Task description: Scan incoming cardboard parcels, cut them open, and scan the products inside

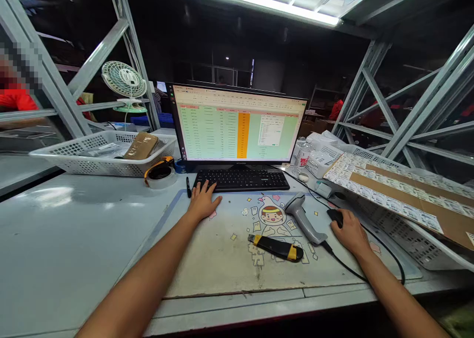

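Note:
My left hand (202, 201) lies with fingers spread at the left end of the black keyboard (244, 180), fingertips on its keys. On the right, my right hand (348, 232) is wrapped over a black computer mouse (335, 216) on the desk mat (207, 269). Behind the keyboard a monitor (218, 135) displays a spreadsheet with an orange column and a small pop-up window. Between my arms lie a grey barcode scanner (306, 222) and a yellow-and-black utility knife (277, 248). A black pen (188, 187) is just left of my left fingers.
A white basket (99, 165) with packages stands at the left, beside a tape dispenser (161, 174). Farther back is a small fan (125, 80). On the right, a label-covered cardboard sheet (400, 192) rests on a white basket (414, 244), near a plastic bottle (302, 158).

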`<control>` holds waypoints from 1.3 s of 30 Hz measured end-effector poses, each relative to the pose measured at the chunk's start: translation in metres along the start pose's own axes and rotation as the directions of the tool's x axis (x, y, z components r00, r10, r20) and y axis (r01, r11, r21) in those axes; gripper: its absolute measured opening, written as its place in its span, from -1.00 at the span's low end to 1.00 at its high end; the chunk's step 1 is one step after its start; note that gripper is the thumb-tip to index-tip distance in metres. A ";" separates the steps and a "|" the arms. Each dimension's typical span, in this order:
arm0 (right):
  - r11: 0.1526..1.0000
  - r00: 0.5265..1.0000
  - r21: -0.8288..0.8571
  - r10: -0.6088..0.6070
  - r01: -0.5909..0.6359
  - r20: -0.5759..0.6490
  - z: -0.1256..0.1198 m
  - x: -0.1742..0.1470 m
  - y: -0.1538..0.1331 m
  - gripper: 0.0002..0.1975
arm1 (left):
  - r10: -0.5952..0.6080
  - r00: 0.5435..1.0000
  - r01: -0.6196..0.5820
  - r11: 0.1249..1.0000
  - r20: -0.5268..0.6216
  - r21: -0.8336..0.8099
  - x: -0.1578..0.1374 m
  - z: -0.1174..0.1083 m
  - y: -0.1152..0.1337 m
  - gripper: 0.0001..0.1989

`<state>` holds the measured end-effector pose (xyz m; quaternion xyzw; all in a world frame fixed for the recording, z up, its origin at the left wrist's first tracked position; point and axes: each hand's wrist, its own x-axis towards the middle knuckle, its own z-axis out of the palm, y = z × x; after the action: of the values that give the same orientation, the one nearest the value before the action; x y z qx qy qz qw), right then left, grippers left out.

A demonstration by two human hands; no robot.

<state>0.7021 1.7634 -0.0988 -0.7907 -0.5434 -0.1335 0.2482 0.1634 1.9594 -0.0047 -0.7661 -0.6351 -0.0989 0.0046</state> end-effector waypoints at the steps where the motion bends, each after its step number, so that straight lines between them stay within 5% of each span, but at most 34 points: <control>1: 1.000 1.000 0.003 0.000 0.000 0.002 0.000 0.000 0.000 -0.48 | 0.000 1.000 0.000 1.000 0.003 -0.002 0.000 -0.001 0.000 -0.24; 8: 0.999 0.997 0.031 -0.024 0.026 -0.079 0.014 0.004 0.008 -0.45 | -0.002 1.000 0.002 1.000 -0.005 -0.002 -0.001 -0.001 0.001 -0.25; 39: 1.000 1.000 0.011 -0.017 0.017 -0.014 0.001 0.002 0.000 -0.42 | 0.009 1.000 -0.009 1.000 -0.027 -0.004 0.003 0.005 -0.004 -0.24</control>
<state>0.7032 1.7652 -0.0985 -0.7838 -0.5492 -0.1380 0.2550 0.1610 1.9634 -0.0100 -0.7674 -0.6315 -0.1102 0.0121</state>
